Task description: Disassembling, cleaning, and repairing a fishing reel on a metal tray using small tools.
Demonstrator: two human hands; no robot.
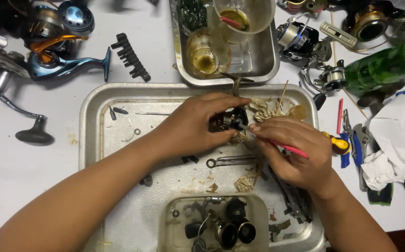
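Observation:
My left hand (197, 123) grips a small dark metal reel part (230, 120) above a large metal tray (95, 116). In my right hand (295, 149) is a thin red-handled brush (291, 149), its tip touching the part. Under the hands on the tray lie a small wrench (225, 162), crumpled dirty paper (265, 108) and scraps.
A clear plastic tub (214, 226) of reel pieces sits at the tray's near edge. A second metal tray (258, 60) with cups stands behind. Fishing reels (58, 56) lie left and back right, with a bit holder (130, 56), a green bottle (389, 65), pliers (356, 140) and white tissue (398, 140).

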